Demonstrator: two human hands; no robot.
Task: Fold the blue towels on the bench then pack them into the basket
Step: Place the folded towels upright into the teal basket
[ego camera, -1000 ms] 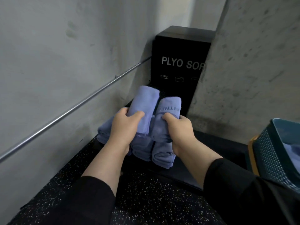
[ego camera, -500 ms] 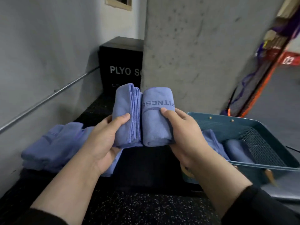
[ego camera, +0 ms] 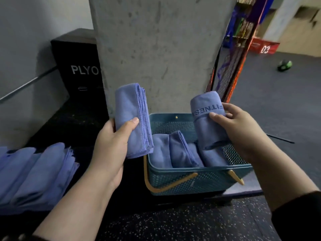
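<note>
Now towels [ego camera: 132, 119] apart over basket [ego camera: 191, 181].

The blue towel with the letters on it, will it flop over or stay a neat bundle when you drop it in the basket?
The lettered towel probably keeps its bundle shape: it stands upright in the right hand without drooping. It looks soft and light, pinched by fingers alone. Once released it might loosen, though the towels in the basket stand packed side by side and could prop it up.
</note>
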